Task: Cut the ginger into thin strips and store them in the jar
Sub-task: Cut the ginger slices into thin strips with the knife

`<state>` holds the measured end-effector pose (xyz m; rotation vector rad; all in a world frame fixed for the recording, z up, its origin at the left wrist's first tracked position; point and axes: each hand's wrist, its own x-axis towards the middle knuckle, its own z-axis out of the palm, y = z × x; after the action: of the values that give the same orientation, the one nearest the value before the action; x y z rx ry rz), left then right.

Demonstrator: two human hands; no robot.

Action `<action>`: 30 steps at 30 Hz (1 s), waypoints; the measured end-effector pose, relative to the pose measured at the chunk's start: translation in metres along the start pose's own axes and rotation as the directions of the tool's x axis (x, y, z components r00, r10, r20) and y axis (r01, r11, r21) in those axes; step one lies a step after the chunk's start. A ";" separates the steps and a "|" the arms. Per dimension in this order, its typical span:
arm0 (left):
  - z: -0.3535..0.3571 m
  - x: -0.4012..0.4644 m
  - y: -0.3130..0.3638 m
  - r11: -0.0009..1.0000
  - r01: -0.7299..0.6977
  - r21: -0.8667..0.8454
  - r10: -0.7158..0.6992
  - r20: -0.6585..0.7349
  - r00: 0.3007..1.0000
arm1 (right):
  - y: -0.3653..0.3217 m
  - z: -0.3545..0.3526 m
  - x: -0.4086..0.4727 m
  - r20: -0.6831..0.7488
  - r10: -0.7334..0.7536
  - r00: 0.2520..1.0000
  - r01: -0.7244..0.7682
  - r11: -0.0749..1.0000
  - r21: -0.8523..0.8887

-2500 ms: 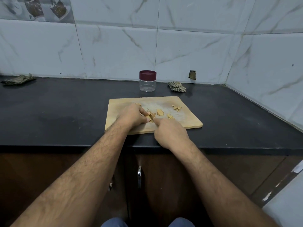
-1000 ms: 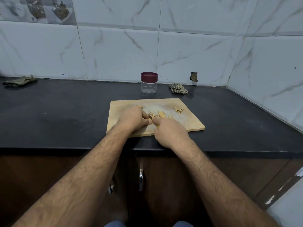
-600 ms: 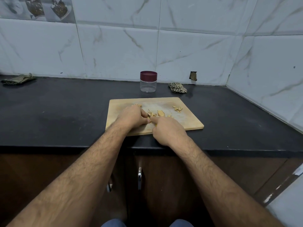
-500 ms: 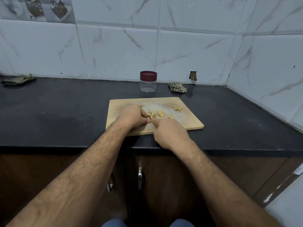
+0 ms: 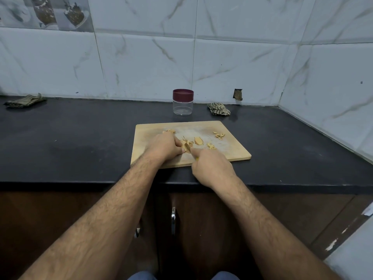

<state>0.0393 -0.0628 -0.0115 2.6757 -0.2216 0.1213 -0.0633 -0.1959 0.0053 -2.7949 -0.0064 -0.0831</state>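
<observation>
Left hand [image 5: 164,147] pinning ginger [image 5: 184,145] steady on board [image 5: 232,152]; right hand [image 5: 212,165] clenched on knife [image 5: 188,147], slicing; jar [image 5: 183,102] capped, far.

Pale yellow ginger slices and strips [image 5: 198,140] lie scattered on a wooden board [image 5: 153,130]; beyond it, upright, stands a clear plastic jar with maroon lid [image 5: 183,102].

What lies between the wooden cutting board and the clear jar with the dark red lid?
In the head view, only bare black countertop separates wooden cutting board from clear jar.
</observation>
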 end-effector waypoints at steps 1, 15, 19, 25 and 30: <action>0.000 0.000 -0.001 1.000 0.002 -0.002 -0.002 0.002 1.000 | -0.001 0.000 0.001 -0.004 -0.005 1.000 0.005 1.000 0.005; 0.002 0.001 -0.002 0.999 -0.019 0.040 0.019 -0.004 1.000 | -0.005 0.001 0.013 0.008 -0.038 0.999 0.039 0.998 -0.041; 0.003 0.001 -0.001 1.000 -0.014 0.024 0.014 -0.003 1.000 | -0.009 -0.001 0.017 0.022 -0.032 0.999 0.034 0.998 -0.062; 0.001 -0.001 0.000 1.000 0.007 -0.009 -0.007 -0.003 1.000 | -0.001 0.001 0.004 0.024 -0.045 0.999 0.047 0.996 -0.080; 0.000 -0.003 0.001 1.000 0.006 -0.014 -0.006 -0.007 1.000 | 0.009 0.002 -0.004 0.034 -0.013 0.999 0.014 0.999 -0.037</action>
<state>0.0365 -0.0632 -0.0110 2.6619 -0.2111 0.1264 -0.0674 -0.2040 -0.0001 -2.8338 -0.0324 -0.0401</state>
